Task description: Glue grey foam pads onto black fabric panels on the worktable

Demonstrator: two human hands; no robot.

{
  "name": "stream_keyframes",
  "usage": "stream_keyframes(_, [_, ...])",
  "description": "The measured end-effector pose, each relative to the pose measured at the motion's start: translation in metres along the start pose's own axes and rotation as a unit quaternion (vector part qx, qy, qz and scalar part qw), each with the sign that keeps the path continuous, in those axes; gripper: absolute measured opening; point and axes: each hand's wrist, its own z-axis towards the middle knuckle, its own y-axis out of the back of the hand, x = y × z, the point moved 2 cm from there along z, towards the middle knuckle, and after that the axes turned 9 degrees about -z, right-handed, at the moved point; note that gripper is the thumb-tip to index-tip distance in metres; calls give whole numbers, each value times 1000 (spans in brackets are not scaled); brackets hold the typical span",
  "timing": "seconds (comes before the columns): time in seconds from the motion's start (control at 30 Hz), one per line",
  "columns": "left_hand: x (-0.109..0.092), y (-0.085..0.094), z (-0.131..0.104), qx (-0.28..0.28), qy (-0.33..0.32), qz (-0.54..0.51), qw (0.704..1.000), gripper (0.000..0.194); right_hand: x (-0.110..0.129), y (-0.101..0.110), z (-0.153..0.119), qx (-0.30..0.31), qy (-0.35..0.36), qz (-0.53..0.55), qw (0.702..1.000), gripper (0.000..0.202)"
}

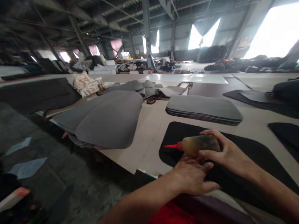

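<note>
My right hand (221, 151) is wrapped round a squeeze bottle (192, 144) with a long red nozzle, probably glue, judging by its yellowish, stained body. The bottle lies on its side in the air, nozzle pointing left. Just below it is my left hand (192, 175), its thumb stretched out to the right and its other fingers partly hidden. Whether the left hand touches the bottle I cannot tell. Beneath both hands, a black rounded sheet (245, 144) lies flat on the pale table (149, 133).
Behind the black sheet sits a neat stack of grey rounded panels (203, 105). More grey sheets (109, 121) overhang the table's left edge. A printed cloth bag (85, 84), a jar (100, 85) and dark-handled scissors (151, 99) lie farther back. Papers (28, 168) are on the floor.
</note>
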Motion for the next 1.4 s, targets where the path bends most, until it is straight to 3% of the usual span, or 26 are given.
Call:
stream_keyframes(0.13, [-2, 3, 0, -13, -10, -40, 999, 76, 9, -5, -1, -9, 64, -116, 991, 55])
stream_keyframes(0.23, [-2, 3, 0, -9, 6, -55, 998, 79, 14, -10, -2, -4, 91, -145, 985, 52])
stream_keyframes(0.7, [-3, 3, -2, 18, 53, -94, 994, 77, 15, -15, 7, 35, 146, -161, 975, 40])
stream_keyframes(0.97, [-1, 2, 1, -49, -21, -54, 997, 75, 24, -15, 13, 22, 192, -208, 959, 36])
stream_keyframes(1.4, [-5, 4, 3, -34, -21, -4, 999, 68, 38, -12, 14, 37, 233, -225, 945, 26])
